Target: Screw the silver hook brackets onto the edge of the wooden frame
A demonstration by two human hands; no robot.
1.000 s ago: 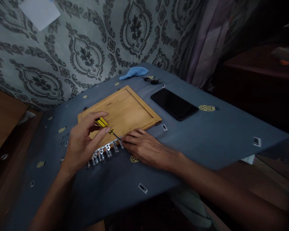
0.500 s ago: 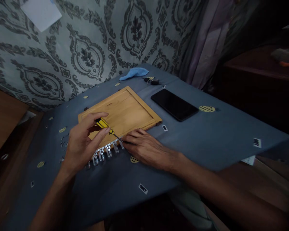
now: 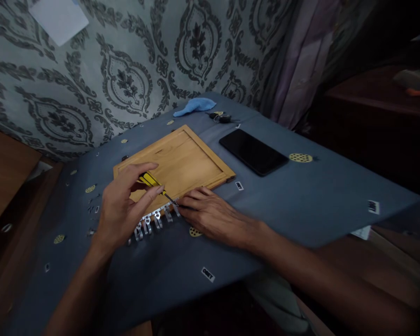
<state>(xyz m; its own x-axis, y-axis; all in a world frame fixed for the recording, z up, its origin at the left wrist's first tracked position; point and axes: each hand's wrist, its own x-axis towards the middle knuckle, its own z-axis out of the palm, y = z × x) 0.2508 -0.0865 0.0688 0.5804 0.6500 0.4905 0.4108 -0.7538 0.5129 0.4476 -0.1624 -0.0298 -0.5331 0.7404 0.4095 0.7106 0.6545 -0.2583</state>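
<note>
My left hand (image 3: 121, 200) is closed round a screwdriver (image 3: 149, 179) with a yellow and black handle. Its shaft slants down to the right, and the tip meets the end of a metal hook rail (image 3: 157, 217). This rail, with several silvery hooks, runs along the near edge of a framed wooden board (image 3: 178, 156). Beside the screwdriver tip, my right hand (image 3: 217, 217) is closed with its fingertips on the rail's right end. Those fingers hide that end and whatever screw may be there.
A black phone (image 3: 254, 151) lies right of the board. Behind are keys (image 3: 222, 118) and a blue cloth (image 3: 196, 106). Small screws (image 3: 90, 210) lie left of my left hand on the dark blue tablecloth (image 3: 301, 200). A patterned wall rises behind the table.
My left thumb has shifted slightly right along the screwdriver, and the handle has turned a little. The right hand and board stay in place.
</note>
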